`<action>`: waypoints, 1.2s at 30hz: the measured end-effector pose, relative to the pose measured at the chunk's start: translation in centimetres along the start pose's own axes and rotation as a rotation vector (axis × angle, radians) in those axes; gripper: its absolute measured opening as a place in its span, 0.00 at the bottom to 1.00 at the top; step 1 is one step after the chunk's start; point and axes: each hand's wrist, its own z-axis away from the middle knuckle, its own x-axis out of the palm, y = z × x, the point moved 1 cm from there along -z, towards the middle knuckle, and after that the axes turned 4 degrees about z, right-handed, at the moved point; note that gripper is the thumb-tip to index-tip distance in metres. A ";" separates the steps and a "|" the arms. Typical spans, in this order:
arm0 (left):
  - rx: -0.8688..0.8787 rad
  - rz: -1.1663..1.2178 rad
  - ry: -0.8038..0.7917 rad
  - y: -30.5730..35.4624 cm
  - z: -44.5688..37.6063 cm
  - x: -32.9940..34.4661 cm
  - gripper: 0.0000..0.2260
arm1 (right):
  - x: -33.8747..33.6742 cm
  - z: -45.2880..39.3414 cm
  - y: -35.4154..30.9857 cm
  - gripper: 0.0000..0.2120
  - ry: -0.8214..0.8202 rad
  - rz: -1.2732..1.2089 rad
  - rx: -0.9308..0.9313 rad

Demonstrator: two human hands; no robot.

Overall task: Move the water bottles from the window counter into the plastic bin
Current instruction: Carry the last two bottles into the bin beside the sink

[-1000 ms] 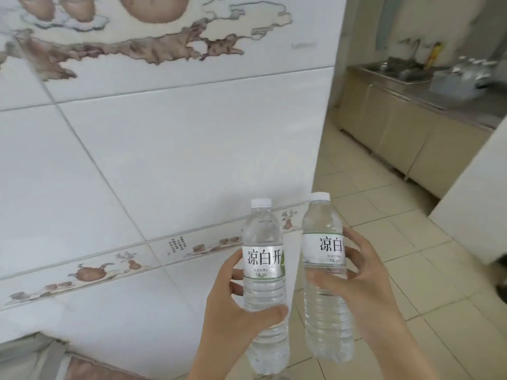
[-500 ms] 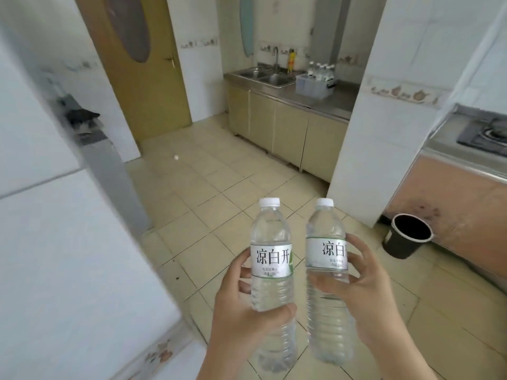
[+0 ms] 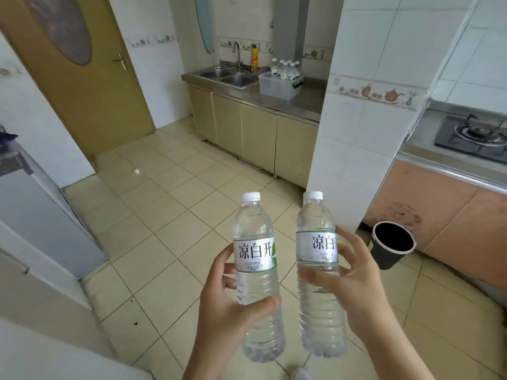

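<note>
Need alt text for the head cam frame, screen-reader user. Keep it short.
Two hands each hold an upright capped water bottle over a tiled kitchen floor: left hand grips the left bottle, right hand grips the right bottle. Across the room, a clear plastic bin already holding several bottles sits on a steel counter beside a sink.

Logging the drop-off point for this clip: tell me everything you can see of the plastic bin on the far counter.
The plastic bin is a pale, translucent rectangular tub with straight walls and no lid. It looks like thin plastic. It sits flat on the steel counter, just right of the double sink. A dark handle or clip shows at its right end. Several capped water bottles already stand upright inside it, their tops above the rim. No hand touches it.
</note>
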 end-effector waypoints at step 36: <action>0.002 0.040 0.053 3.1 -66.2 17.7 0.40 | 6.9 -66.7 -8.6 0.40 -0.058 0.068 -0.019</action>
